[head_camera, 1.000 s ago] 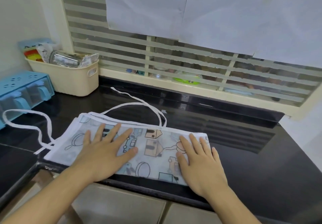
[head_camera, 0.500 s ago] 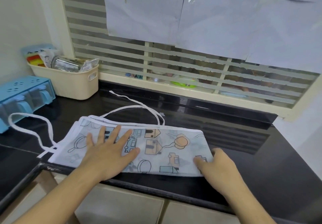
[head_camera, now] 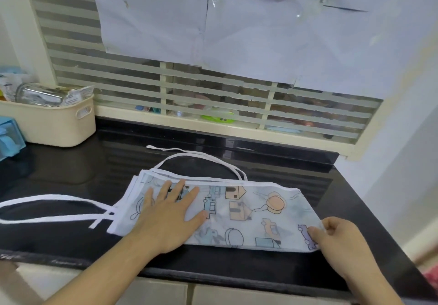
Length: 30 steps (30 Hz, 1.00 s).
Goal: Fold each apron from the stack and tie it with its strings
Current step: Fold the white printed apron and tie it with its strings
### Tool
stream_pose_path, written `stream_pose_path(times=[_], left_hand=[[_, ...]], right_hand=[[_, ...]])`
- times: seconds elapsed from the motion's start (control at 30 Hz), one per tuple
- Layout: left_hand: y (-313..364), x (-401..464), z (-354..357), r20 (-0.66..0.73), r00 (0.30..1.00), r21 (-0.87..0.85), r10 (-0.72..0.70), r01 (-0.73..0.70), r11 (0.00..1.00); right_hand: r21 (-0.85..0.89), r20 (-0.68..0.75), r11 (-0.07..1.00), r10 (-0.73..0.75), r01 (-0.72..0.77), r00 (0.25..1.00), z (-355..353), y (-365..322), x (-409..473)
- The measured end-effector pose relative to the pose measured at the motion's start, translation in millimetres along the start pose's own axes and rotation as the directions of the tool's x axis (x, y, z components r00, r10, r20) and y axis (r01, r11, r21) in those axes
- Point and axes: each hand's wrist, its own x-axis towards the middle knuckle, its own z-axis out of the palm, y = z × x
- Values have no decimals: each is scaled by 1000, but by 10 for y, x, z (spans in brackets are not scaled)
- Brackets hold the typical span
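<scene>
Head view: folded cartoon-print apron (head_camera: 248,212), left hand (head_camera: 166,217) flat on it, right hand (head_camera: 336,240) pinching its corner.

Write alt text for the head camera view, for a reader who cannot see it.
A folded printed apron lies on a black counter; the left hand presses flat on it while the right hand pinches its right end. White strings trail off to the left and loop behind it, and a cream basket of packets stands at the back left below a slatted window.

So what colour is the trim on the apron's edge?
White, on the apron; seen in the head view.
</scene>
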Motion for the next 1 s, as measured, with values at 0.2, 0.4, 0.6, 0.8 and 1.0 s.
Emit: stream_pose_path(times=[0.2,0.4,0.6,0.8,1.0], left_hand=[[321,82,124,-18,999,57,40,-39,998],[308,101,149,-26,999,73,41,-39,997],[321,79,125,-50,998,75,43,-39,996],[308,65,146,-102,994,37,48,-45,998],[317,40,129,-133,990,19,55,-53,998]], right_hand=[[-617,-130,777,-255,123,958,154,-47,-56],[-263,225,724,-596,637,771,925,-616,-200],[-396,398,685,-472,611,787,1166,-509,-63],[-193,393,615,-666,765,635,1002,-460,-233],[-207,325,455,-803,866,499,1041,-391,-263]])
